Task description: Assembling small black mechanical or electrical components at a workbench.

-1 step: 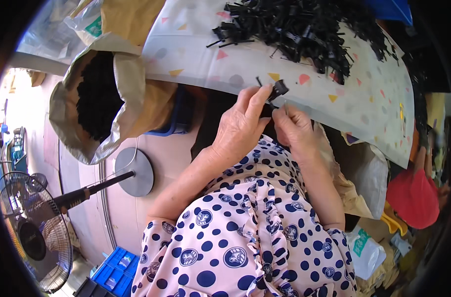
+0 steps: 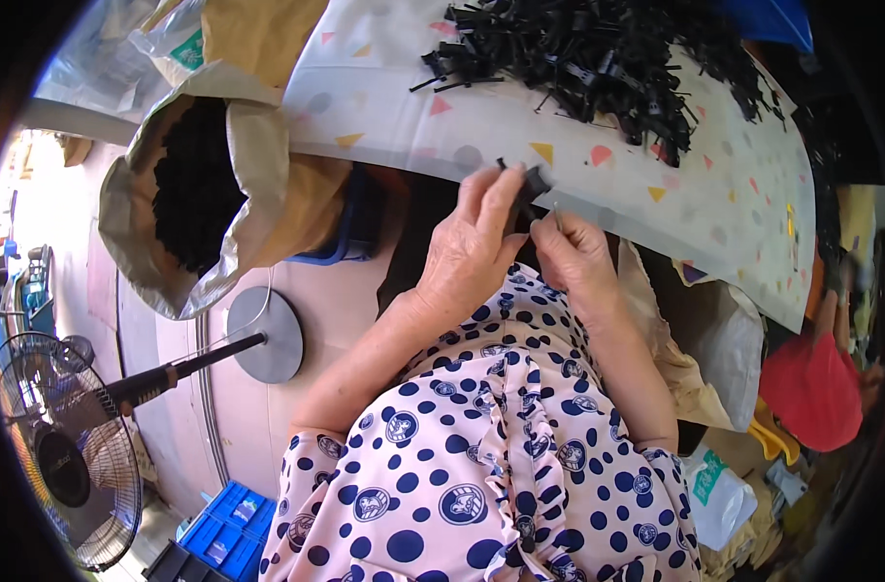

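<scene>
Left hand [image 2: 470, 242]: our side of the table [image 2: 394, 121], fingers pinching the black part [image 2: 534, 183].
Black part: by the table's near edge, just right of our left fingertips — left hand nearer; long axis seems to slant toward the table, blur hiding which end points there.
Right hand [image 2: 575, 254]: our side of the table — thumb and forefinger pinching something thin [image 2: 557, 215].

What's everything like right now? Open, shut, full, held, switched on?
Left hand: closed on a black part
Black part: held, blurred
Right hand: pinched shut on a thin piece
Black pile: heaped loosely
Patterned cloth: spread out, partly covered
Left sack: open, black pieces inside
Fan: can't tell if it's on
</scene>
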The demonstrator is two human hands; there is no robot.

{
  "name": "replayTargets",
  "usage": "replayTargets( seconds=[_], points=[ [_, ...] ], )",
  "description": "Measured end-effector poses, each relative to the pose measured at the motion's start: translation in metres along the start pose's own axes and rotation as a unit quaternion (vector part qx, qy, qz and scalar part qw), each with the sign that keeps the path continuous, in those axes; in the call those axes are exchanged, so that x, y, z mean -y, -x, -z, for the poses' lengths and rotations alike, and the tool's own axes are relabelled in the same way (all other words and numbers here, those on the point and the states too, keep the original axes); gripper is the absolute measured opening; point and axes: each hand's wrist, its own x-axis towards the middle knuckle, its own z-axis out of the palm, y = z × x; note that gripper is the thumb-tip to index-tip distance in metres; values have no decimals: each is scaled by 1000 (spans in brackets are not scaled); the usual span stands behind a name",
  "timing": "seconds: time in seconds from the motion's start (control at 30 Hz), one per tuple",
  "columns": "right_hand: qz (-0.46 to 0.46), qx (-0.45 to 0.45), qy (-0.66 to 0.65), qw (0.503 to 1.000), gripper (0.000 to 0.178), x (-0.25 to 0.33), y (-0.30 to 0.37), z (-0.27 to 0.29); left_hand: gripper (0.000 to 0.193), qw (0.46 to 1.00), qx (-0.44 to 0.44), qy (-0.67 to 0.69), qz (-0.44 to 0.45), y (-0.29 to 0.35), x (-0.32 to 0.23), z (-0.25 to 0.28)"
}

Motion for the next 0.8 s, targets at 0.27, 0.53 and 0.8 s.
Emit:
replayTargets(
  seconds=[0.27, 0.53, 0.8],
  points=[
    [-139, 50, -51, 988, 24, -22, 8, -10, 68, 995, 24, -95, -2, 20, 9, 7],
    [-133, 77, -38, 987, 26, -27, 5, -1, 57, 991, 117, -61, 18, 25, 13, 0],
    [25, 51, 41, 998, 32, -29, 6, -7, 50, 924, 102, 276, 245, 29, 22, -5]
  ],
)
